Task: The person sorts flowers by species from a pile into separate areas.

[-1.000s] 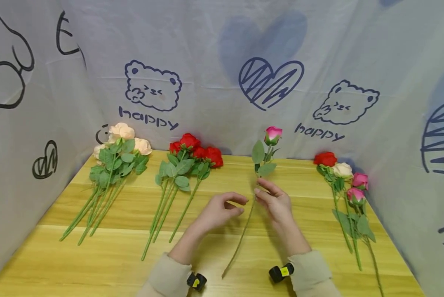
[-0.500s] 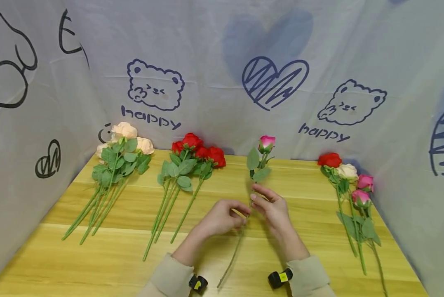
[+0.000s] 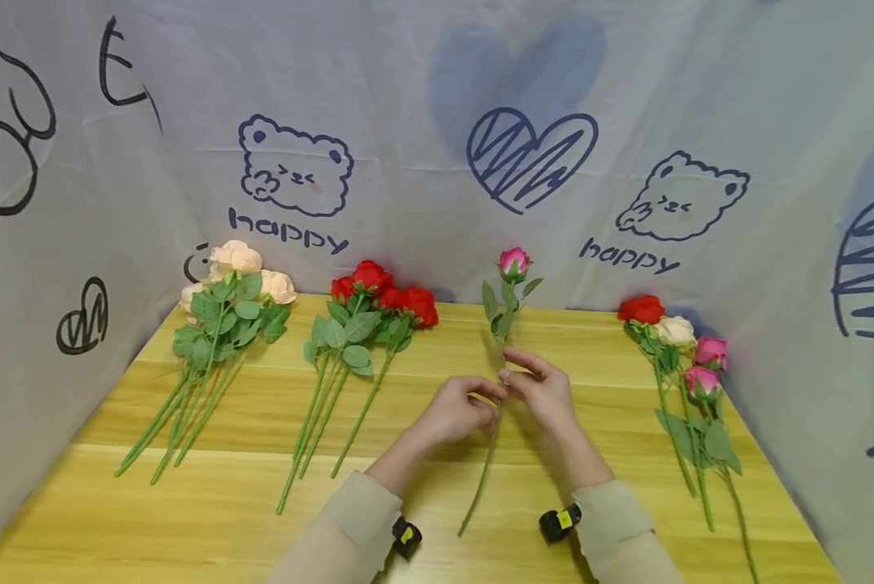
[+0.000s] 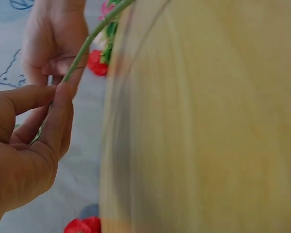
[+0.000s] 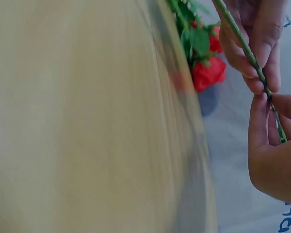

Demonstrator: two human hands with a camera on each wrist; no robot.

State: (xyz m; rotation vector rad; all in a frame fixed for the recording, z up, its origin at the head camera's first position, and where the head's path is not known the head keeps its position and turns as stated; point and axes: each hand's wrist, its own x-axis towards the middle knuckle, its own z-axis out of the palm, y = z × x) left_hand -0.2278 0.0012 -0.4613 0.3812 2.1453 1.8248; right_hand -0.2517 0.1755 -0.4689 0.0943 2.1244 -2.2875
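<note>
A pink rose (image 3: 514, 261) with green leaves and a long, slightly bent stem stands upright over the middle of the table. My right hand (image 3: 543, 389) pinches its stem just below the leaves, between thumb and fingers. Just lower down, my left hand (image 3: 462, 410) pinches the same stem (image 4: 85, 47) with its thumb and fingertips. The two hands are close together, fingertips nearly meeting in the right wrist view. Below them the bare lower stem slants down toward the near side.
Peach roses (image 3: 236, 258) lie at the left of the wooden table (image 3: 210, 527), with red roses (image 3: 369, 276) beside them. At the right lie a red rose (image 3: 641, 309), a cream rose (image 3: 674, 331) and two pink roses (image 3: 703, 381). A printed white cloth (image 3: 407, 195) stands behind.
My left hand has come up to the stem and taken hold of it. The rose dipped, then rose again, and has turned so its leaves face differently.
</note>
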